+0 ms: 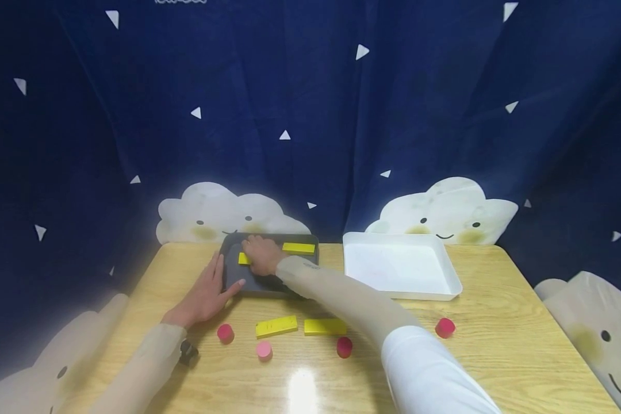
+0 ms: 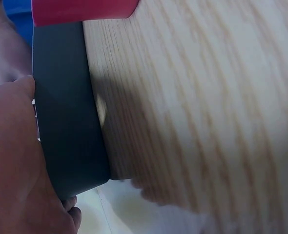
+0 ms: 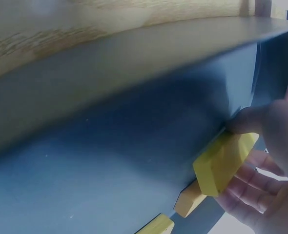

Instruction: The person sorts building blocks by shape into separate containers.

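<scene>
My right hand (image 1: 263,255) reaches into the dark grey tray (image 1: 269,293) and grips a yellow block (image 3: 224,161) between thumb and fingers. In the right wrist view that block is tilted, close over the tray floor, with an orange-tan block (image 3: 189,199) just behind it. Another yellow block (image 1: 298,248) lies in the tray's back right part. My left hand (image 1: 207,293) rests at the tray's left end, fingers straight along the side wall and thumb spread over the front rim. The left wrist view shows this hand against the tray's dark outer wall (image 2: 68,112).
A white tray (image 1: 398,270) stands right of the dark one. In front lie two yellow blocks (image 1: 276,326), a pink cylinder (image 1: 264,351) and red cylinders (image 1: 225,333), one far right (image 1: 445,328). A small dark object (image 1: 188,352) is beside my left wrist. A blue curtain (image 1: 310,115) hangs behind.
</scene>
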`<state>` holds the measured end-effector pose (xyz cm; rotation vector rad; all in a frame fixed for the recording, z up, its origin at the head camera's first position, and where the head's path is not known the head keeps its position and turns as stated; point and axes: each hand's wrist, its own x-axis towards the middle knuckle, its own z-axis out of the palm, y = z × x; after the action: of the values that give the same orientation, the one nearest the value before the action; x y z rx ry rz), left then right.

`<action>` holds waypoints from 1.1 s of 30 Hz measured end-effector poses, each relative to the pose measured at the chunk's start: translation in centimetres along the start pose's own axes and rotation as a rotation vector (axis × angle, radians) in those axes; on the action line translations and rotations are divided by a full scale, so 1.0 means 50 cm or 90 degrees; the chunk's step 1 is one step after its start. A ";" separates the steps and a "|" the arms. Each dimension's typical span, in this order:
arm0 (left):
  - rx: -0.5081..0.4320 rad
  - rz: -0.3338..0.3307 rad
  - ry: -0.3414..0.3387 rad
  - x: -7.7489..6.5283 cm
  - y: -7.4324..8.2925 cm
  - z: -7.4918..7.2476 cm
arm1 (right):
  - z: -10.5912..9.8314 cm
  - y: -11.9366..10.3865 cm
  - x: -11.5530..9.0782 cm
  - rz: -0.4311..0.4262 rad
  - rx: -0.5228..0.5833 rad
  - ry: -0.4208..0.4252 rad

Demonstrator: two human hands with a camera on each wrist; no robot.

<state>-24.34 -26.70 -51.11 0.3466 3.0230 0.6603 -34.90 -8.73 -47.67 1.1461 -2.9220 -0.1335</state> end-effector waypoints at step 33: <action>0.000 -0.004 0.001 -0.004 0.010 -0.003 | -0.019 0.018 -0.046 -0.023 0.021 0.076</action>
<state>-24.04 -26.35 -50.78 0.3369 3.0251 0.6595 -33.79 -6.62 -46.59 1.1686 -2.8106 -0.0161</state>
